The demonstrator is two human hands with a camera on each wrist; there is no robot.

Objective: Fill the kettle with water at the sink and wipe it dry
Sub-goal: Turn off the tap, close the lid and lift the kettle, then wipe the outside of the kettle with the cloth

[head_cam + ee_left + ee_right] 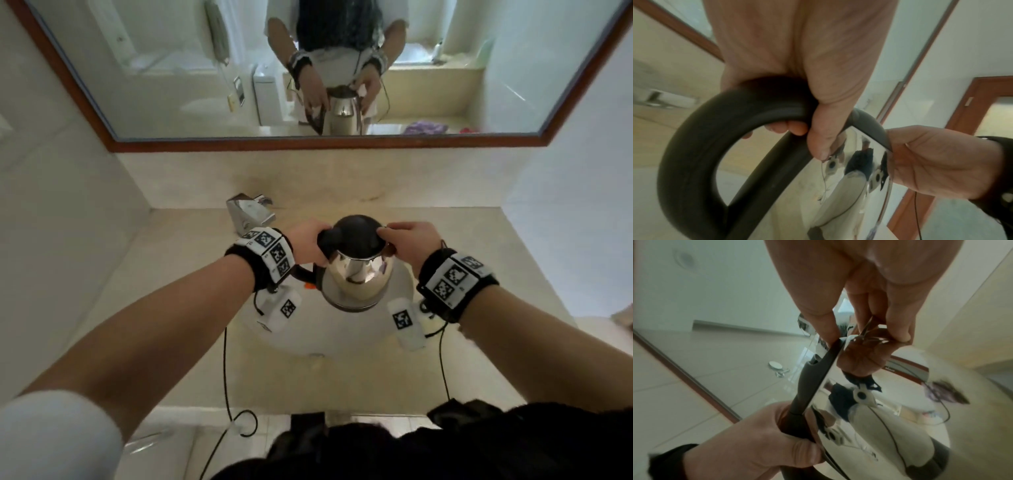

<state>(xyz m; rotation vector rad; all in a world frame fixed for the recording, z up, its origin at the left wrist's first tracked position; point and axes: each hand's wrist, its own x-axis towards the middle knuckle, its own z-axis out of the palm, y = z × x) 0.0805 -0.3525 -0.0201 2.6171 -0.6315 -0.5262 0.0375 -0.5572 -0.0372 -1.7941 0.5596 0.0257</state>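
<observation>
A shiny steel kettle [356, 274] with a black lid [356, 236] hangs upright over the white sink basin [308, 337]. My left hand [310, 243] grips the top of its black loop handle [301, 272]; in the left wrist view the fingers [795, 128] curl under the handle [694, 146]. My right hand [407, 240] pinches the lid's edge on the kettle's right side. In the right wrist view its fingertips [898, 331] close on the rim, beside the lid [818, 369] and the mirrored body [900, 418]. The kettle's inside is hidden.
A chrome faucet [248, 210] stands at the back left of the basin, just beyond my left wrist. Beige counter [164, 308] surrounds the sink, with walls close on both sides. A wood-framed mirror [205, 85] above reflects a purple cloth [426, 127]. Thin black cables [225, 377] hang from both wrists.
</observation>
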